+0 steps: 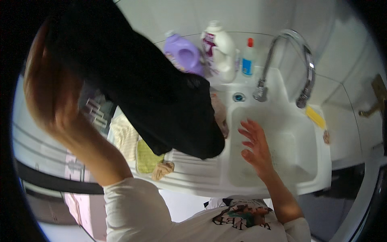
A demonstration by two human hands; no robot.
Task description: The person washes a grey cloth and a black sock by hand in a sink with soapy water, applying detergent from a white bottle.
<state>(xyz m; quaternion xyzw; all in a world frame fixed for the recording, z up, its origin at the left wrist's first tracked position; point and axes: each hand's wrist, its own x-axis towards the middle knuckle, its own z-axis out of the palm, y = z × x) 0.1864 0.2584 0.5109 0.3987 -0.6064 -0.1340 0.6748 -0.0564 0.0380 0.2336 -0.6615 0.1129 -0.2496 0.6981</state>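
Note:
My left hand [54, 81] is raised at the far left of the view, its fingers partly hidden in a black garment [169, 99]. The dark fabric hangs as one long bunch from my left hand toward the middle. Its lower end is over the ribbed washboard [193, 169] beside the basin. My right hand [255, 146] hovers over the white sink basin [297, 142], fingers apart and nothing in it. Behind the garment's lower end shows part of a pinkish item [218, 110], mostly hidden.
A purple jug [183, 54], a white detergent jug [222, 57] and a red-capped bottle [248, 60] stand behind the sink. The curved chrome faucet [308, 63] arches there too. A yellow block [315, 117] sits on the right rim. Cream cloth [124, 134], green cloth [146, 157] and beige cloth [163, 170] lie left.

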